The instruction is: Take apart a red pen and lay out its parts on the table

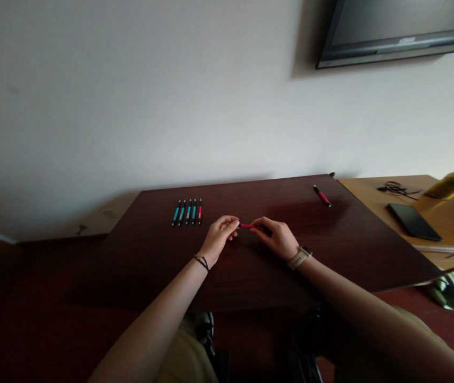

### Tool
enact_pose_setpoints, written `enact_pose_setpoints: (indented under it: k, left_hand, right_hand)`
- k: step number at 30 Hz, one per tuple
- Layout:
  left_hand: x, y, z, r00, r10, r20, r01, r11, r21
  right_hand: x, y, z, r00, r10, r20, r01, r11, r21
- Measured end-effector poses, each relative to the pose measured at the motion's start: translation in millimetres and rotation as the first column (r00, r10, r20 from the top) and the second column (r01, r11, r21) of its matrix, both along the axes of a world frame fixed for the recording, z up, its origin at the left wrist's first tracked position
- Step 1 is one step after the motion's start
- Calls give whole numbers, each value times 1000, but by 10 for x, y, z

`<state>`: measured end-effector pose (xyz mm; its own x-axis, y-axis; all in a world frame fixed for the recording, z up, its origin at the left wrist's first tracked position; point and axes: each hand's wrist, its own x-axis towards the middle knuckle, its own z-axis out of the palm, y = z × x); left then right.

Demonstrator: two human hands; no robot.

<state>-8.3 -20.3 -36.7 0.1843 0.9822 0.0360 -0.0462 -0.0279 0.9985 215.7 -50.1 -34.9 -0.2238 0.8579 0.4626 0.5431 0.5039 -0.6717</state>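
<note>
Both hands meet over the middle of the dark wooden desk [251, 276], and between them is a red pen [249, 226], held level just above the desktop. The left hand [219, 236] has its fingertips pressed together on one end of it, while the right hand [277, 238] pinches the other end, where the barrel turns dark; a pale watch [299, 257] sits on that wrist and a thin black band [202, 261] on the left one. Toward the far left corner of the desk lies a neat row of pens [187, 212], side by side and parallel, four of them teal and the last one on the right red. Another red pen [321, 196] lies alone at an angle near the far right corner, well apart from the row. To my eye the step in hand is work on the pen itself, a twisting or pulling at its two ends; whether it is coming apart or going together I cannot tell. Any further move calls for a firm hold on both ends and a straight pull or turn along the barrel. Past the right edge, a lighter table [450, 213] carries a black phone [413, 221], a cable and a yellow bottle [450, 184].
</note>
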Motion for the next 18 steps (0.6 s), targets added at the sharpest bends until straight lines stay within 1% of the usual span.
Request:
enact_pose_setpoints:
  k: [3, 6, 11, 14, 18]
  left_hand:
    - [-85, -57, 38, 999, -38, -11, 38, 999, 9]
    - [-184, -100, 66, 995, -72, -74, 74, 997, 28]
    - [-298, -146, 63, 986, -97, -134, 105, 993, 60]
    - [-297, -157, 36, 981, -130, -143, 141, 987, 71]
    - [-211, -136, 2, 985, -157, -69, 160, 986, 45]
  right_hand:
    - [2, 10, -12, 1000, 10, 10, -10, 1000, 0]
    - [1, 13, -16, 1000, 0, 11, 0, 1000, 4]
    - [-12, 10, -15, 1000, 1, 22, -1, 1000, 7]
    - [-22, 2, -7, 999, 25, 37, -26, 1000, 5]
    - [-21, -12, 9, 996, 61, 63, -61, 998, -2]
